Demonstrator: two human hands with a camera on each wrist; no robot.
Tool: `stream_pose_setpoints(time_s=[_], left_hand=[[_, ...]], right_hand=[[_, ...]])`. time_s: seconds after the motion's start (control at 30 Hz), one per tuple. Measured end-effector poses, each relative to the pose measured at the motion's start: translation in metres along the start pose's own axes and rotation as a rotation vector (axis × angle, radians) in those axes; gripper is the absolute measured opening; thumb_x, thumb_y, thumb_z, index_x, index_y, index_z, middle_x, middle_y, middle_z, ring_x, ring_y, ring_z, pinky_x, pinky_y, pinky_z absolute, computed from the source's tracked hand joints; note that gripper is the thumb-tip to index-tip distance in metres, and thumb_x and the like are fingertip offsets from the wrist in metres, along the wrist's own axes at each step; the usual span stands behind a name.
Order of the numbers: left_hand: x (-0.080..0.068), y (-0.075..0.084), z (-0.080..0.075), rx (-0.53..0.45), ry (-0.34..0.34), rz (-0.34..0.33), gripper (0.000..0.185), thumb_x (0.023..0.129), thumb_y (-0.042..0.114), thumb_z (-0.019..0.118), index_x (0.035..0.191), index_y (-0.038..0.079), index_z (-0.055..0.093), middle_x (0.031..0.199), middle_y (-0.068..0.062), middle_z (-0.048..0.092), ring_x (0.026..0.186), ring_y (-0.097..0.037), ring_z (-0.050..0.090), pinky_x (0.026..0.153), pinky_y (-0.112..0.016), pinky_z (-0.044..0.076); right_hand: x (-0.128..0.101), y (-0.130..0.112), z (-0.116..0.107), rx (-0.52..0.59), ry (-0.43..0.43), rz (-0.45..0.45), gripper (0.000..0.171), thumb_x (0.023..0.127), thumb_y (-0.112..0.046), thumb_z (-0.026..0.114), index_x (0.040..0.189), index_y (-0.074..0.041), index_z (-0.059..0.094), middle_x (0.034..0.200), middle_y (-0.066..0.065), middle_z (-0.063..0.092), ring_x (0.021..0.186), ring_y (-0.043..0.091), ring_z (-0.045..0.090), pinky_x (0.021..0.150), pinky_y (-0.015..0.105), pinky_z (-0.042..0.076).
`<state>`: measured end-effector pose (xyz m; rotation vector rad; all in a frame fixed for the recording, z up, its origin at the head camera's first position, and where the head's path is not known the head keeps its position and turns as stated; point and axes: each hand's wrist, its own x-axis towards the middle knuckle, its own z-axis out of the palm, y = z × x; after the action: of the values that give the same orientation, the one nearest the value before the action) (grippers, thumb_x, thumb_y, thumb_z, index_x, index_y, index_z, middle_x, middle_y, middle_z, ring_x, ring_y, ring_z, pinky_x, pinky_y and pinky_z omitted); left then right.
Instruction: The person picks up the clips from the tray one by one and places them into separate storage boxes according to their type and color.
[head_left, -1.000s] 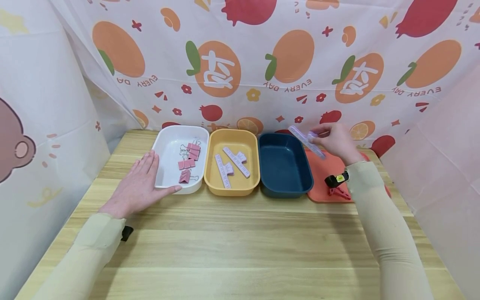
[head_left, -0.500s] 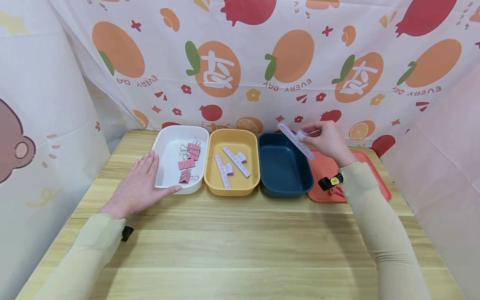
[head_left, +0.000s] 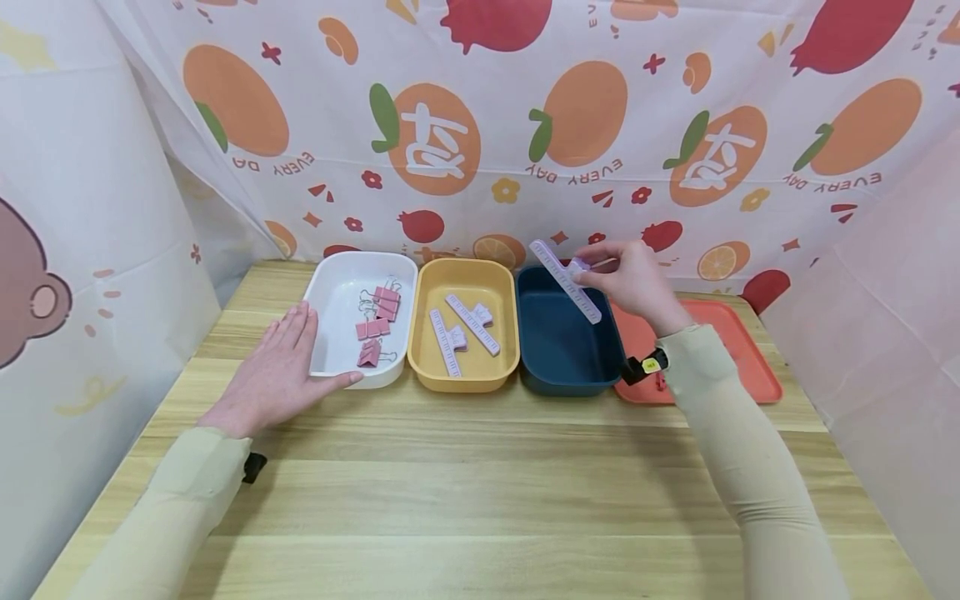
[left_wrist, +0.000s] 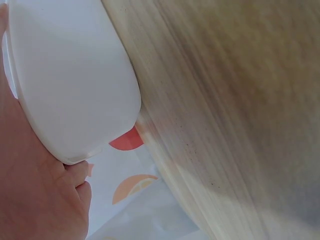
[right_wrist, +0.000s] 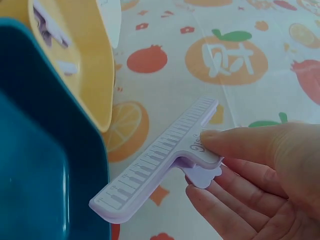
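**Head view: right hand carries a lilac clip above the blue tub**

Head view shows the right hand pinching a long lilac clip by its handle, thumb on top and fingers under. The clip hangs in the air above the far edge of the dark blue tub, its long bar tilted from 11 o'clock to 5 o'clock. In the right wrist view the lilac clip has piano-key marks, and the thumb presses on its printed tab.

At 9 o'clock from the blue tub stands the yellow tub, which already holds 2 clips of the same kind. At 9 o'clock from that is the white tub with pink binder clips. The left hand lies flat and relaxed on the table, fingers straight, thumb against the white tub's near edge.

To do this step well, I think the hand should keep the pinch firm on the tab, bring the bar level, and lower it close to the tub floor before loosening.
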<state>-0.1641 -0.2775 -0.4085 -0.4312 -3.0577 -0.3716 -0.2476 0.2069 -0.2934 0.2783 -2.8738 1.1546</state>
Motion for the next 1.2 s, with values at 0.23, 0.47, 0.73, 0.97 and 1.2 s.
stream_pose_setpoints(time_s=[0.23, 0.47, 0.73, 0.97, 1.2], left_hand=[[0.000, 0.000, 0.000, 0.001, -0.013, -0.010, 0.121, 0.089, 0.076, 0.054, 0.156, -0.013, 0.007, 0.164, -0.032, 0.001, 0.151, -0.048, 0.005, 0.121, -0.061, 0.007], [0.000, 0.000, 0.000, 0.007, -0.013, -0.006, 0.121, 0.090, 0.076, 0.054, 0.156, -0.014, 0.007, 0.164, -0.032, 0.001, 0.151, -0.048, 0.005, 0.121, -0.060, 0.007], [-0.001, 0.001, 0.000, 0.001, -0.010, -0.006, 0.121, 0.090, 0.076, 0.054, 0.156, -0.014, 0.006, 0.164, -0.032, 0.000, 0.151, -0.048, 0.004, 0.121, -0.060, 0.006], [-0.001, 0.001, 0.001, 0.003, -0.009, -0.002, 0.121, 0.090, 0.075, 0.054, 0.156, -0.014, 0.006, 0.164, -0.032, 0.000, 0.151, -0.048, 0.004, 0.121, -0.060, 0.006], [-0.001, 0.001, 0.000, -0.002, -0.013, -0.007, 0.121, 0.090, 0.076, 0.053, 0.156, -0.013, 0.006, 0.164, -0.031, -0.001, 0.151, -0.047, 0.003, 0.121, -0.060, 0.005]], right_hand=[[-0.002, -0.009, 0.017, 0.029, -0.001, -0.065, 0.036, 0.092, -0.019, 0.079, 0.126, -0.010, 0.073, 0.116, 0.009, 0.070, 0.095, 0.026, 0.068, 0.082, 0.043, 0.062], [-0.003, -0.016, 0.032, 0.070, -0.006, -0.091, 0.035, 0.091, -0.017, 0.080, 0.125, -0.010, 0.073, 0.115, 0.007, 0.070, 0.092, 0.021, 0.069, 0.083, 0.038, 0.061], [0.003, -0.025, 0.048, 0.104, -0.033, -0.104, 0.035, 0.090, -0.017, 0.081, 0.123, -0.008, 0.074, 0.112, 0.008, 0.072, 0.091, 0.022, 0.069, 0.083, 0.035, 0.061], [0.009, -0.031, 0.065, 0.178, -0.064, -0.051, 0.033, 0.090, -0.017, 0.081, 0.122, -0.009, 0.075, 0.109, 0.005, 0.072, 0.091, 0.021, 0.069, 0.084, 0.032, 0.060], [0.017, -0.035, 0.081, 0.193, -0.098, 0.001, 0.034, 0.091, -0.022, 0.081, 0.122, -0.011, 0.074, 0.107, 0.003, 0.071, 0.093, 0.020, 0.067, 0.085, 0.031, 0.059]])
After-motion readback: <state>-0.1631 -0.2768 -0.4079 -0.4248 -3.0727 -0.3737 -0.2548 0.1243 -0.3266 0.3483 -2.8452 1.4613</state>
